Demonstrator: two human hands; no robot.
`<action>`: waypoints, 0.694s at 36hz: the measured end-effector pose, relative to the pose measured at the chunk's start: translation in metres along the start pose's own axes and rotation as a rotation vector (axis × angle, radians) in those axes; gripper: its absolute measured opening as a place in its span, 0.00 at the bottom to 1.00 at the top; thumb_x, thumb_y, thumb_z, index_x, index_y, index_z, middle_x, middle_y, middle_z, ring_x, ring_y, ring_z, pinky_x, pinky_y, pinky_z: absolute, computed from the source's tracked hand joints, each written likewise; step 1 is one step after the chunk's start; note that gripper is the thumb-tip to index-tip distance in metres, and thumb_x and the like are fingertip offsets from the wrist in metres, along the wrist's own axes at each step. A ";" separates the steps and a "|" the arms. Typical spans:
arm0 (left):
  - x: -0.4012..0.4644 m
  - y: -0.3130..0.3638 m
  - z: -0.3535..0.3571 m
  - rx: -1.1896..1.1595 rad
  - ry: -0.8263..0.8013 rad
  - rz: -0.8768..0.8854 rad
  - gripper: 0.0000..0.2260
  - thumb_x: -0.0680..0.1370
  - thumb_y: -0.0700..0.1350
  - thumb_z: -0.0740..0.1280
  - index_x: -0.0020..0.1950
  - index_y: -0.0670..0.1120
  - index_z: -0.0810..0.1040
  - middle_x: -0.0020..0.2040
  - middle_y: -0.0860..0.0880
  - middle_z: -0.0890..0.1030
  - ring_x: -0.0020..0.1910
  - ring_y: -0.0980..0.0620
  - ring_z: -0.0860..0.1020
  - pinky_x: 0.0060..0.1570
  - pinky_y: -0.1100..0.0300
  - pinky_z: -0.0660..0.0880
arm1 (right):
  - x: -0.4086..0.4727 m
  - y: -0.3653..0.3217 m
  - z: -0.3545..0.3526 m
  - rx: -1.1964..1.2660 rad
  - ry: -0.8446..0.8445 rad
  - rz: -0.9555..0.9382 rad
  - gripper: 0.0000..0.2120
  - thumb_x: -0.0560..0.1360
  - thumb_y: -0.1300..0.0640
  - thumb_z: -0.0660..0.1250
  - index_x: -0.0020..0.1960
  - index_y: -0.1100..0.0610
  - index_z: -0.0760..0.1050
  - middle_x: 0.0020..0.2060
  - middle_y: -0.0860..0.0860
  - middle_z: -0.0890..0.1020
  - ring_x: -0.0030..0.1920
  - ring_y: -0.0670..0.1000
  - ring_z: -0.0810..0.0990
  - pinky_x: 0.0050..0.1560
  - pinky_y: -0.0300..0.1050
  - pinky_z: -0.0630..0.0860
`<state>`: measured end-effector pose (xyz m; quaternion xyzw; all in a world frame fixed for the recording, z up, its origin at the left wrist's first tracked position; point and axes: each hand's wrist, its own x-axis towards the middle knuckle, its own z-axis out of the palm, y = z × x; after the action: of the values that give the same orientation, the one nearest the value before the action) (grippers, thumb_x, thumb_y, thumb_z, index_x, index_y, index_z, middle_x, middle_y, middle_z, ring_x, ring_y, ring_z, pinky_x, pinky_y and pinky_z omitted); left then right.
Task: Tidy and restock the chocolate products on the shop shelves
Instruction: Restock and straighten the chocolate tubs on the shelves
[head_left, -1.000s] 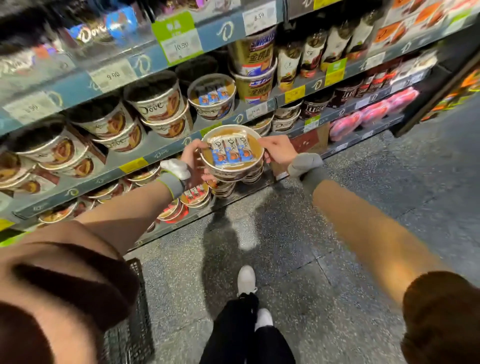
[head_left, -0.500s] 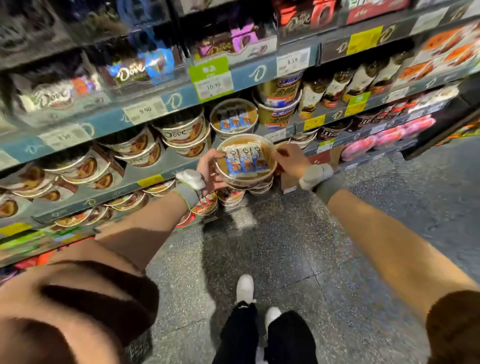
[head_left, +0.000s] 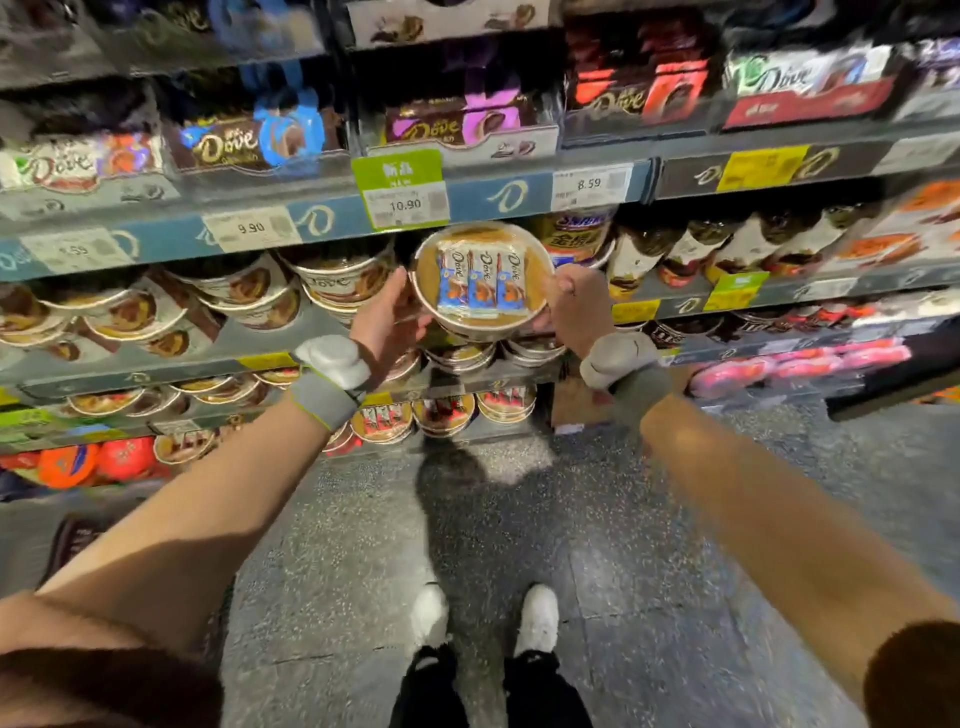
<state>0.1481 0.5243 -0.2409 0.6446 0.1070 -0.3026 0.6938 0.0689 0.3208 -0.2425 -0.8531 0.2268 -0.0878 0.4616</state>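
At 12 o'clock: round gold tub of three blue Dove bars, held against the tub shelf.
Left hand: fingers clasped on tub's 9 o'clock side.
Right hand: fingers closed on its 3 o'clock rim.

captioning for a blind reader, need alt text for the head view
Both hands, left hand and right hand, hold a round Dove tub up at a shelf of similar tubs, price tags along its edge.
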 end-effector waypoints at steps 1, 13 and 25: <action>0.001 -0.002 0.002 0.012 0.033 0.024 0.12 0.80 0.55 0.60 0.51 0.48 0.77 0.39 0.52 0.84 0.44 0.53 0.80 0.46 0.58 0.76 | 0.005 0.006 0.000 -0.039 -0.010 -0.045 0.19 0.79 0.65 0.56 0.31 0.52 0.65 0.28 0.49 0.71 0.28 0.44 0.72 0.31 0.32 0.70; 0.017 -0.018 -0.006 0.012 0.052 0.223 0.27 0.72 0.23 0.52 0.68 0.37 0.71 0.66 0.39 0.74 0.65 0.43 0.74 0.61 0.53 0.71 | 0.027 0.021 0.025 0.154 0.037 0.013 0.15 0.78 0.63 0.59 0.36 0.71 0.70 0.28 0.63 0.73 0.23 0.41 0.78 0.20 0.33 0.67; 0.036 -0.029 -0.012 -0.027 0.059 0.342 0.37 0.64 0.18 0.44 0.70 0.37 0.67 0.63 0.40 0.75 0.55 0.54 0.77 0.45 0.61 0.66 | 0.047 0.025 0.057 0.251 0.106 -0.160 0.18 0.80 0.55 0.58 0.36 0.65 0.67 0.30 0.58 0.67 0.31 0.57 0.72 0.32 0.53 0.70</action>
<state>0.1634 0.5259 -0.2863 0.6527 0.0202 -0.1598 0.7403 0.1232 0.3292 -0.2977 -0.7983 0.1694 -0.1970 0.5433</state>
